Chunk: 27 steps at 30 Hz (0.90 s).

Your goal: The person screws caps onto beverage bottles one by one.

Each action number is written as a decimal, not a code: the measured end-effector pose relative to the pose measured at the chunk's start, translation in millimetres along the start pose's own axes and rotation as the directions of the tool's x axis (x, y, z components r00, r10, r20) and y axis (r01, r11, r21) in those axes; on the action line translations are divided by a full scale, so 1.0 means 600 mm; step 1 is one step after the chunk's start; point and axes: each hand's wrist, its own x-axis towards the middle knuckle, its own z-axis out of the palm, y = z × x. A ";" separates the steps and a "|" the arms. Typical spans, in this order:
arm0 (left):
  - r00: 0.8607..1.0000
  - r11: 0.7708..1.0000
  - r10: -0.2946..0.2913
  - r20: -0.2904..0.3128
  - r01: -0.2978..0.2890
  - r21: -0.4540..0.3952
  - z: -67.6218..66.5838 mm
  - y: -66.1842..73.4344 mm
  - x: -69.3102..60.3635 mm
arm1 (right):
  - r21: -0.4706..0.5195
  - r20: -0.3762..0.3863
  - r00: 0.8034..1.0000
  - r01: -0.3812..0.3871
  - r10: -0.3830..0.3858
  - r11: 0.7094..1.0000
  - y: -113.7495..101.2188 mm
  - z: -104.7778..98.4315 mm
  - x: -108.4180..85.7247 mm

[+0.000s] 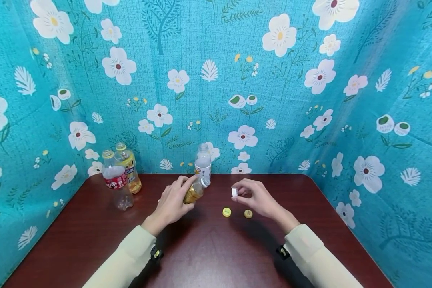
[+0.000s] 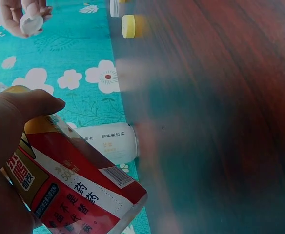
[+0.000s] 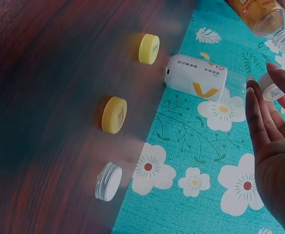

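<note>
My left hand (image 1: 173, 202) grips a drink bottle (image 1: 194, 193) with a gold and red label (image 2: 91, 187), tilted with its neck toward the right. In the right wrist view the bottle's threaded mouth (image 3: 283, 42) is uncapped. My right hand (image 1: 253, 196) pinches a white bottle cap (image 1: 235, 192) between thumb and fingers, above the table and apart from the bottle. Below that hand lie two yellow caps (image 1: 227, 212). A white cap (image 3: 108, 182) rests near them in the right wrist view. Behind the held bottle stands an uncapped clear bottle (image 1: 203, 163) with a white label.
To the left, a clear bottle with a red label (image 1: 116, 182) and a bottle with a yellow label (image 1: 131, 166) stand close together, both uncapped. A dark red-brown table (image 1: 209, 256) carries everything. Blue flowered cloth (image 1: 201, 104) hangs around its back and sides.
</note>
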 end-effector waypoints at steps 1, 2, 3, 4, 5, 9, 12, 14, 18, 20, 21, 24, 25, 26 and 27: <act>1.000 1.000 0.002 0.002 -0.003 0.006 0.000 0.001 -0.001 | 0.004 -0.001 1.000 0.001 -0.001 1.000 -0.001 0.001 0.000; 1.000 1.000 0.005 0.004 -0.005 0.011 0.000 0.002 -0.001 | 0.004 -0.002 1.000 0.004 -0.004 1.000 -0.002 0.001 0.001; 1.000 1.000 0.008 0.005 -0.008 0.014 0.000 0.003 -0.001 | 0.008 -0.003 1.000 0.004 -0.004 1.000 -0.004 0.002 0.001; 1.000 1.000 0.009 0.008 -0.009 0.018 0.000 0.003 -0.002 | 0.010 -0.003 1.000 0.003 -0.003 1.000 -0.005 0.002 0.001; 1.000 1.000 0.009 0.013 -0.010 0.021 0.001 0.004 -0.002 | 0.011 -0.004 1.000 0.004 -0.004 1.000 -0.006 0.003 0.000; 0.999 1.000 0.012 0.034 -0.012 0.022 0.003 0.006 -0.004 | 0.017 -0.001 1.000 -0.004 0.004 1.000 -0.010 0.007 0.000; 0.999 0.999 0.023 0.047 -0.025 0.037 0.004 0.007 -0.006 | 0.035 0.002 1.000 -0.009 0.009 0.999 -0.012 0.009 0.001; 0.998 0.998 0.035 0.053 -0.037 0.048 0.005 0.008 -0.007 | 0.048 0.002 1.000 -0.008 0.008 0.999 -0.013 0.011 0.001; 0.997 0.996 0.057 0.058 -0.060 0.059 0.007 0.011 -0.008 | 0.085 0.001 1.000 -0.014 0.014 0.996 -0.017 0.016 0.003; 0.996 0.996 0.060 0.062 -0.064 0.060 0.009 0.012 -0.009 | 0.101 0.000 1.000 -0.015 0.015 0.995 -0.020 0.019 0.004; 0.996 0.996 0.061 0.065 -0.065 0.062 0.010 0.013 -0.009 | 0.103 0.000 1.000 -0.019 0.019 0.994 -0.022 0.019 0.004; 0.995 0.996 0.063 0.076 -0.068 0.062 0.013 0.016 -0.011 | 0.109 0.001 1.000 -0.017 0.017 0.994 -0.024 0.021 0.003; 0.995 0.996 0.065 0.081 -0.070 0.063 0.014 0.017 -0.011 | 0.110 0.004 1.000 -0.017 0.017 0.994 -0.024 0.022 0.004; 0.994 0.995 0.066 0.085 -0.071 0.063 0.015 0.018 -0.012 | 0.110 0.007 1.000 -0.018 0.017 0.994 -0.025 0.023 0.004; 0.994 0.995 0.067 0.089 -0.073 0.065 0.016 0.019 -0.013 | 0.113 0.010 1.000 -0.015 0.014 0.994 -0.025 0.024 0.004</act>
